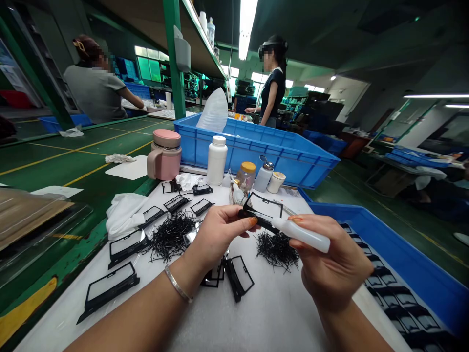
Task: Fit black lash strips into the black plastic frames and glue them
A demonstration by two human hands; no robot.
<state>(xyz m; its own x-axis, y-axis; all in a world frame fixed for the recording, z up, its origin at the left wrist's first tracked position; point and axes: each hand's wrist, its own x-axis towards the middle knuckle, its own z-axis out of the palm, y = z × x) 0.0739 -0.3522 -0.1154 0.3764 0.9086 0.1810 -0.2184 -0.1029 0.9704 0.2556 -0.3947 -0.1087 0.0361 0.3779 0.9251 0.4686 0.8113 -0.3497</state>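
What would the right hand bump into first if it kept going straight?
The white squeeze bottle in the right hand leads, so its tip would probably touch the black frame held by the left hand's fingers first, though depth is hard to judge.

The left hand (220, 236) is pinching a black plastic frame (258, 219) by its thick bar, holding it tilted above the table, with the frame's thin rectangular outline rising open behind the fingers. The right hand (331, 261) is gripping a white squeeze bottle (302, 234) on a slant, its narrow nozzle pointing down and left and touching the thick bar near the left fingertips.
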